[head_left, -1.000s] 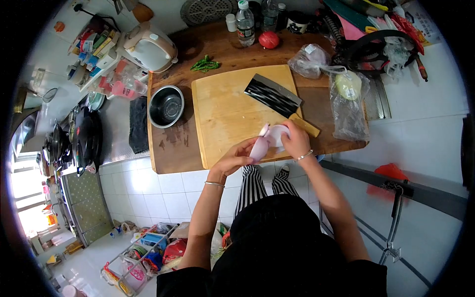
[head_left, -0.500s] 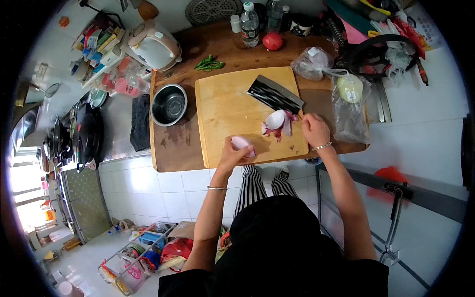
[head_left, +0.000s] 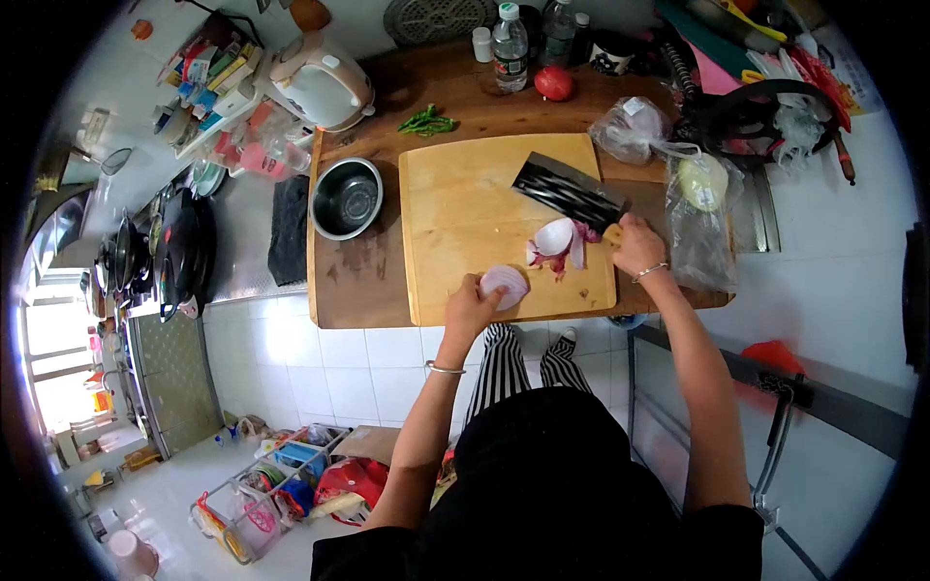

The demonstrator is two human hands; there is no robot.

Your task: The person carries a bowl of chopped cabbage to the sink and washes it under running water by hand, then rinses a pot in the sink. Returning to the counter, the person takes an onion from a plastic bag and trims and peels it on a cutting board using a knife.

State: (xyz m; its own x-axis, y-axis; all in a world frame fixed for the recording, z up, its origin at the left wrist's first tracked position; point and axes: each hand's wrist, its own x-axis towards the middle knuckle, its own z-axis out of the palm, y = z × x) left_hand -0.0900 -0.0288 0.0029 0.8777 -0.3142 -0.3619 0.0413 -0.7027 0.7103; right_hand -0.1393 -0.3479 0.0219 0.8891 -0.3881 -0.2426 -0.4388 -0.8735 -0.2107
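My left hand point(head_left: 475, 308) grips a piece of onion point(head_left: 505, 288), its pale ringed cut face showing, over the near part of the wooden cutting board point(head_left: 455, 213). My right hand point(head_left: 640, 246) is wrapped round the wooden handle of a cleaver point(head_left: 570, 190). The cleaver's broad dark blade points up and left above the board's right side. Between my hands, nearer the right one, a white and purple onion piece point(head_left: 555, 237) lies with reddish peelings. The cleaver's lower edge is close above these.
A steel bowl point(head_left: 347, 198) stands left of the board, green peppers point(head_left: 426, 121) behind it. Beyond are a kettle point(head_left: 323, 82), a bottle point(head_left: 510, 48) and a tomato point(head_left: 555, 83). Bagged vegetables point(head_left: 701, 184) lie at the right.
The onion was parted from its peelings, which now lie on the board. My left hand kept a piece, now showing its cut face. My right hand let go and took the cleaver's handle.
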